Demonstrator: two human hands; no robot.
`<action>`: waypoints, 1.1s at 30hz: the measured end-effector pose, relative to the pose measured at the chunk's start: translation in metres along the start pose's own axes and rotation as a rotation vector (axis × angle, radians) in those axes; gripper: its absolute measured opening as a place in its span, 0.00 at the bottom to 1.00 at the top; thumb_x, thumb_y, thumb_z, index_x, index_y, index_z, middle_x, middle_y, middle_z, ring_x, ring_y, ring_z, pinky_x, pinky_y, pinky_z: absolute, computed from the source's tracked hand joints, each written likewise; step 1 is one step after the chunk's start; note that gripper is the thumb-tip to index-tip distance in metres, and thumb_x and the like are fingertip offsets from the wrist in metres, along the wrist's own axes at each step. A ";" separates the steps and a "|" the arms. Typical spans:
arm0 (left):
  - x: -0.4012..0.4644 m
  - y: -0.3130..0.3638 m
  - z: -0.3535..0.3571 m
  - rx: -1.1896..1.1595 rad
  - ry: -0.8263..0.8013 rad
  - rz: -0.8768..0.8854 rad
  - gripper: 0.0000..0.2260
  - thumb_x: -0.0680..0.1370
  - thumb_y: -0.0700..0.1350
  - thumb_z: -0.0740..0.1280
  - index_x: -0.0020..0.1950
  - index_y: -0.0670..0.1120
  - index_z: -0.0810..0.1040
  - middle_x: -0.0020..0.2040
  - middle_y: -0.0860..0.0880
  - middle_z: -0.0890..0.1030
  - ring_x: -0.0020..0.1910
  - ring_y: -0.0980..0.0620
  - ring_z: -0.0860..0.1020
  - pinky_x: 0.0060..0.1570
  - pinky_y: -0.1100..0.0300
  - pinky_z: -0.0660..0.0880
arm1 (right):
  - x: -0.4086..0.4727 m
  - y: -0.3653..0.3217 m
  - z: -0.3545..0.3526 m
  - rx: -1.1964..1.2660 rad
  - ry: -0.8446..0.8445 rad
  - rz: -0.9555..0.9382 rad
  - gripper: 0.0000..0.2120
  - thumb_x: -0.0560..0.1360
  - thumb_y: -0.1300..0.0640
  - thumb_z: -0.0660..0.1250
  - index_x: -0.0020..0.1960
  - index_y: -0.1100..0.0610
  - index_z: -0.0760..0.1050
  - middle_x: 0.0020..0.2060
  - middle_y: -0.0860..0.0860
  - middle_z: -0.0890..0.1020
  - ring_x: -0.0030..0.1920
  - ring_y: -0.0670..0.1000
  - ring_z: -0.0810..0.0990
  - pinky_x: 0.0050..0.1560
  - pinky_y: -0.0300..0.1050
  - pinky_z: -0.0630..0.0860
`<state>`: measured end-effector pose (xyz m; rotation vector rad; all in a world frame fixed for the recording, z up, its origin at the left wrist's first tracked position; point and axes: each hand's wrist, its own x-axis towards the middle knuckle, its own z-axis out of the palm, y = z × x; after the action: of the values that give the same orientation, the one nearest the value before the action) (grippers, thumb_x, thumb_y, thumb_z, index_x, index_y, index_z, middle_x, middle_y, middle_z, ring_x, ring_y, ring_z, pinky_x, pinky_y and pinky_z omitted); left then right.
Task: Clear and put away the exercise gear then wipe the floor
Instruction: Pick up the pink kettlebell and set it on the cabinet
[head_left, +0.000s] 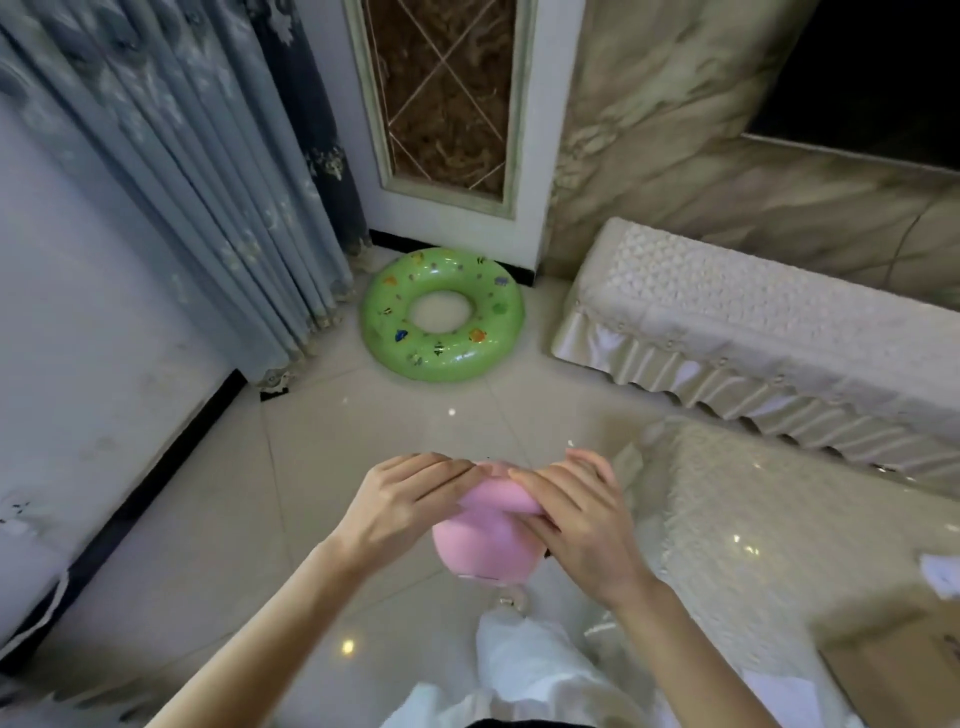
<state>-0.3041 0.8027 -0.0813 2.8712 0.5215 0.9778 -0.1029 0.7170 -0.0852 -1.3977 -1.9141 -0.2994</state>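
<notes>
A soft pink object (483, 535), rounded at its lower end, hangs above the tiled floor (332, 467) between both my hands. My left hand (400, 504) grips its upper left side, fingers curled over the top. My right hand (576, 525) grips the upper right side, thumb underneath. What the pink thing is cannot be told. A green inflatable swim ring (441, 317) with small printed pictures lies flat on the floor in the far corner, well beyond my hands.
Blue-grey curtains (208, 197) hang at the left. A low cabinet with a cream lace cover (727, 322) lines the right wall. A covered table (769, 530) with a cardboard box (904, 670) stands at my right. A white door frame (452, 104) is behind the ring.
</notes>
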 end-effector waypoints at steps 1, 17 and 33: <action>0.013 -0.009 0.008 -0.004 0.005 0.007 0.10 0.81 0.45 0.58 0.59 0.46 0.75 0.48 0.49 0.82 0.45 0.51 0.79 0.43 0.63 0.71 | 0.007 0.016 0.001 -0.011 -0.002 0.000 0.08 0.75 0.55 0.61 0.54 0.53 0.72 0.39 0.49 0.81 0.41 0.49 0.74 0.59 0.44 0.65; 0.212 -0.172 0.121 -0.074 0.073 0.222 0.09 0.77 0.46 0.64 0.57 0.47 0.74 0.45 0.50 0.83 0.45 0.54 0.76 0.43 0.60 0.75 | 0.121 0.204 0.041 -0.165 0.003 0.197 0.10 0.74 0.55 0.65 0.49 0.60 0.80 0.37 0.52 0.80 0.40 0.51 0.73 0.56 0.45 0.69; 0.376 -0.316 0.190 -0.292 -0.017 0.515 0.12 0.75 0.46 0.68 0.57 0.46 0.75 0.45 0.49 0.83 0.44 0.53 0.76 0.41 0.59 0.75 | 0.216 0.319 0.096 -0.360 0.092 0.456 0.18 0.66 0.63 0.75 0.54 0.56 0.75 0.38 0.52 0.81 0.38 0.55 0.76 0.44 0.47 0.71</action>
<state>-0.0043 1.2359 -0.0663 2.7812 -0.3597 0.9794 0.1132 1.0505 -0.0792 -1.9704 -1.4585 -0.4897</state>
